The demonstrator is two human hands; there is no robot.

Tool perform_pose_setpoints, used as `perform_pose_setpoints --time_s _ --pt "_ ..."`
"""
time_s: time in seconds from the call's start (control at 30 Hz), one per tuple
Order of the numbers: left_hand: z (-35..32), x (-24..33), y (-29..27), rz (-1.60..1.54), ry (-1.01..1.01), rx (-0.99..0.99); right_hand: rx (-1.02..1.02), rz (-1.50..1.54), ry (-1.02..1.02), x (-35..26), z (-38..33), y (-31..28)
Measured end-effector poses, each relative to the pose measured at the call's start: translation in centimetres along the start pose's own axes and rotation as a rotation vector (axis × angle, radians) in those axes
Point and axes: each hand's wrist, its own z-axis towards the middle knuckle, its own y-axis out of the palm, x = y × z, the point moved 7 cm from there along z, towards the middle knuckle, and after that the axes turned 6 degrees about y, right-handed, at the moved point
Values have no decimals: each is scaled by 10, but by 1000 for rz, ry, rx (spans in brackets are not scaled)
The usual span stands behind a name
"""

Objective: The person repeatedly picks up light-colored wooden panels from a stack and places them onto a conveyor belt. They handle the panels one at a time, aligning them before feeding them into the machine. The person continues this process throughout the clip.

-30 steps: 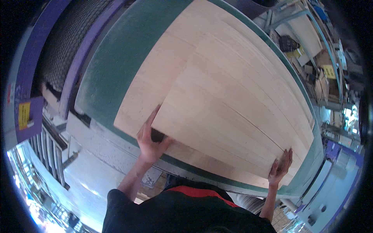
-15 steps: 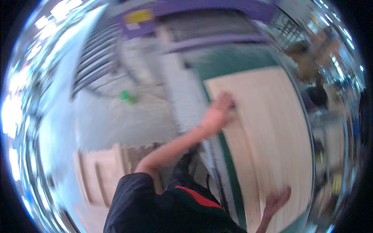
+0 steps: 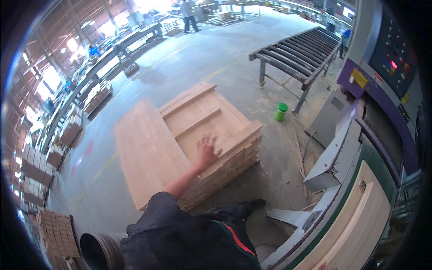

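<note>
My left hand (image 3: 208,150) reaches out with its fingers spread and nothing in them, over a stack of pale wooden boards (image 3: 234,155). Whether it touches the wood I cannot tell. A wide wooden panel (image 3: 146,148) lies along the left part of that stack, and narrow wooden strips (image 3: 198,122) lie beside it. At the lower right, wooden boards (image 3: 360,225) rest on the green belt (image 3: 380,164) of a machine. Only some fingertips of my right hand (image 3: 322,266) show at the lower edge, by these boards; the rest is out of the picture.
A purple and grey machine with a control panel (image 3: 392,63) stands at the right. Beyond it is a roller table (image 3: 299,56). A green container (image 3: 281,112) is on the floor. A wide black tube (image 3: 96,249) lies lower left. Stacked wood (image 3: 56,229) lines the left; a person (image 3: 188,15) stands far off.
The view has swung left, from the belt to the stack. My left hand has left the boards on the belt and is over the stack. My right hand is almost out of the picture.
</note>
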Motion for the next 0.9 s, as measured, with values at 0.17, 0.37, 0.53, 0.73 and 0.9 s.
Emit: perform_pose_setpoints --time_s 0.17,0.37,0.53,0.73,0.9 --pt "-99 -158 -9 194 -464 -44 -201 -56 107 -6 6 6" --pt "-187 -232 7 215 -572 -92 -145 -68 70 5 2 18" --pt "-189 -237 -8 167 -596 -11 -158 -86 73 8 -3 24" --pt "-181 -240 5 172 -520 -38 -85 -67 -10 7 -8 14" --pt "-205 -256 7 219 -466 82 -332 54 130 24 3 54"
